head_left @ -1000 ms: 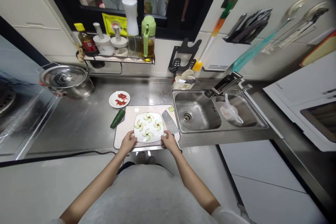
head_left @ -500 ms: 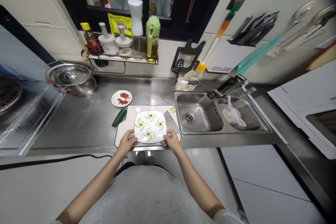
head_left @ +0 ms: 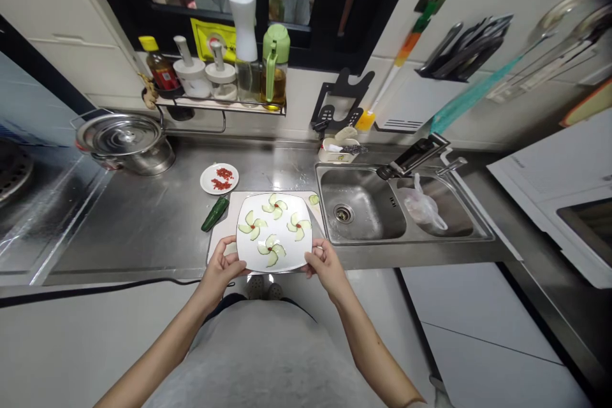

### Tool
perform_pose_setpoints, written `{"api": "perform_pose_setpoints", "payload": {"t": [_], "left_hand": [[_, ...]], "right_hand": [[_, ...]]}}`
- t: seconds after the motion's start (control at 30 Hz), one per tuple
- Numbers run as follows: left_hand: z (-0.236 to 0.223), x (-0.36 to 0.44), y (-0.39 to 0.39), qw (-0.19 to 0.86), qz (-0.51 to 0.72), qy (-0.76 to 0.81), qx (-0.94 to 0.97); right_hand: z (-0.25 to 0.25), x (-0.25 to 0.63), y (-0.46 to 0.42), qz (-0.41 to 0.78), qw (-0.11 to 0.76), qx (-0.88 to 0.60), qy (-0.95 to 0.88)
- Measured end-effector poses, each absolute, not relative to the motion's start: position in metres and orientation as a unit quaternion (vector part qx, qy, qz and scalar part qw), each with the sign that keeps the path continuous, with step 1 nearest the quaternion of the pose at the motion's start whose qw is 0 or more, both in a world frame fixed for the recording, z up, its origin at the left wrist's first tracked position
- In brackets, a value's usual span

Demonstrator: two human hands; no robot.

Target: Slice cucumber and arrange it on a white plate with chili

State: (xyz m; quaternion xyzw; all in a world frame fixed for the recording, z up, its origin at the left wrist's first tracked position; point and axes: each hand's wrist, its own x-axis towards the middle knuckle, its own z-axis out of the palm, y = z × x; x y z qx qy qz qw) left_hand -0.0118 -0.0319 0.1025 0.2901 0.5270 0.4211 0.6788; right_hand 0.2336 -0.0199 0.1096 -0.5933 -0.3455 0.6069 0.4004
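Your left hand point(head_left: 222, 269) and right hand point(head_left: 327, 268) grip the square white plate point(head_left: 276, 227) at its near left and near right corners; each thumb bears on the upper face, with the other fingers curled at the edge or beneath. Relative to the preceding views, the plate shows larger and covers more of the cutting board point(head_left: 225, 223), which indicates that you have raised it toward your head. Its position is now above the near part of the board, and its load appears to depend on your two corner grips alone. The far side has no hand on it, so uneven lift at either corner would tilt the surface. The four cucumber-slice pinwheels point(head_left: 298, 226), each with a red centre, retain their layout: one far, one near, one at each side. They lie loose, as far as can be judged, and could slide if the plate tips. The knife blade point(head_left: 317, 227) is now largely masked at the plate's right side; treat its edge as a hazard near your right hand. A loose cucumber slice point(head_left: 313, 199) lies at the board's far right corner. The dark green cucumber point(head_left: 215, 213) rests beside the board's left edge, near the small round plate point(head_left: 205, 180) of chopped red pieces point(head_left: 221, 184).
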Motion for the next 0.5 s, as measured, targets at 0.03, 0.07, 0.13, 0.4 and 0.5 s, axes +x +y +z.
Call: {"api": "perform_pose_setpoints", "payload": {"t": [0.03, 0.07, 0.13, 0.4, 0.5], "left_hand": [[0.104, -0.012, -0.033, 0.678, 0.422, 0.528, 0.289], [0.105, -0.012, -0.035, 0.677, 0.423, 0.53, 0.287], [0.104, -0.012, -0.036, 0.673, 0.424, 0.537, 0.28], [0.093, -0.001, -0.039, 0.695, 0.403, 0.522, 0.286], [0.084, 0.013, -0.041, 0.707, 0.423, 0.489, 0.286]], "right_hand": [[0.11, 0.234, -0.022, 0.608, 0.404, -0.592, -0.342], [0.11, 0.234, -0.024, 0.609, 0.408, -0.591, -0.337], [0.109, 0.232, -0.027, 0.611, 0.425, -0.587, -0.318], [0.094, 0.207, -0.028, 0.67, 0.525, -0.501, -0.154], [0.077, 0.208, -0.027, 0.656, 0.556, -0.496, -0.118]]}}
